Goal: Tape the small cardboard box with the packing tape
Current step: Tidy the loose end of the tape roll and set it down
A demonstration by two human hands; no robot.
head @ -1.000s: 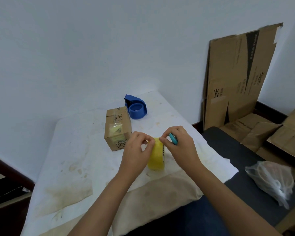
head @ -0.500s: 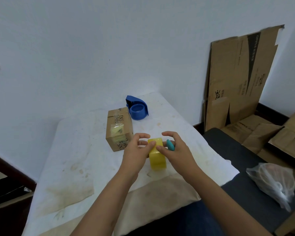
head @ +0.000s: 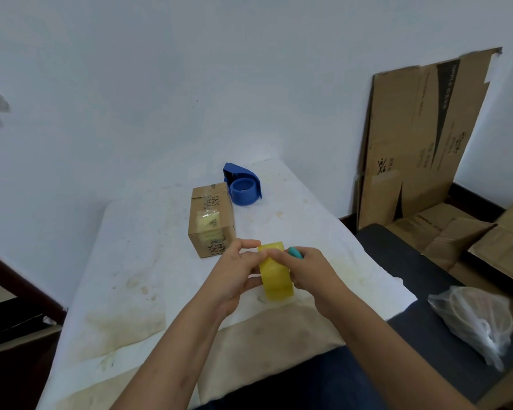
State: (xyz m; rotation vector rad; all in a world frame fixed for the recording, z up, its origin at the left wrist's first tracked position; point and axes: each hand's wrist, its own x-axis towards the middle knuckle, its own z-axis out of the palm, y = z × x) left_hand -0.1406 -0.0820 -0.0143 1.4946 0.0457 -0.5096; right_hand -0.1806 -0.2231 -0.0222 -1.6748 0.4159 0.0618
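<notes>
While upright on the white surface:
Yellow packing tape roll: both hands' grip.
Left hand: holding roll.
Right hand: holding roll, teal object.
Small brown cardboard box: just beyond.

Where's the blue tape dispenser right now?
The blue plastic tape dispenser sits at the table's far end near the wall, just behind and right of the small brown cardboard box.

Bare forearms, no sleeves, perhaps dark-blue trousers
</notes>
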